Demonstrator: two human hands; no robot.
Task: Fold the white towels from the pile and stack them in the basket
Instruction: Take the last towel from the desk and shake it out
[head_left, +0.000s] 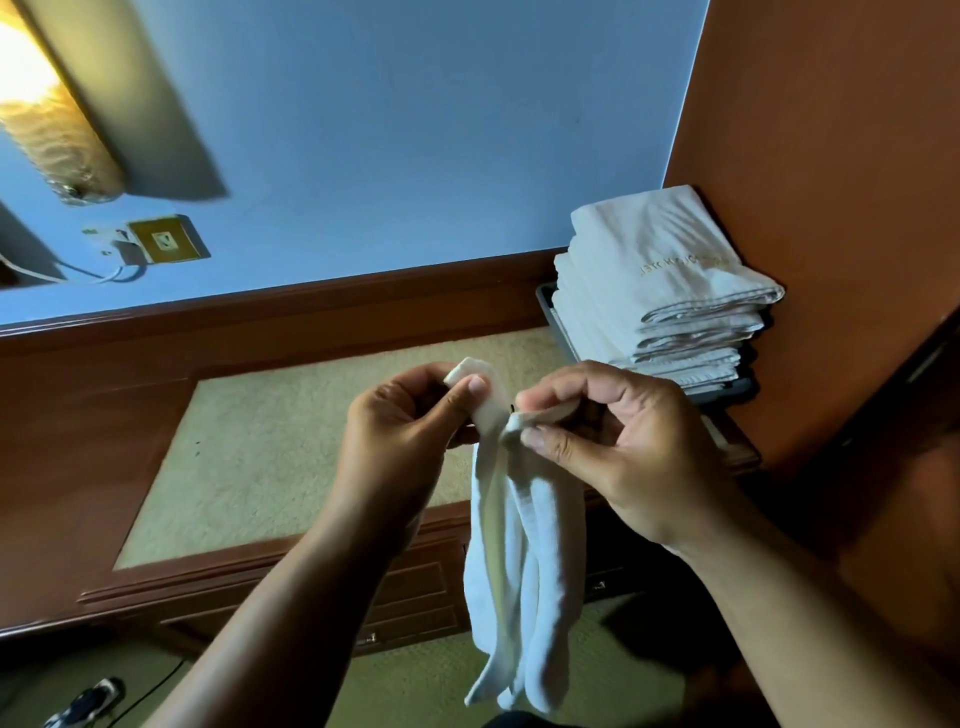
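Towel is held in the air over the front edge of the table, hanging limp in long folds. Left hand pinches one top corner between thumb and forefinger. Right hand pinches the next corner likewise, other fingers curled. Hands are just beside each other. Folded stack sits in the basket at the table's right rear corner.

Basket: mostly hidden under folded towels.
Lettering on the top one: too small to read.
Wall lamp: cut by left edge.
Floor object, near left: blurred.
White towel: top edge partly hidden in left hand and right hand.
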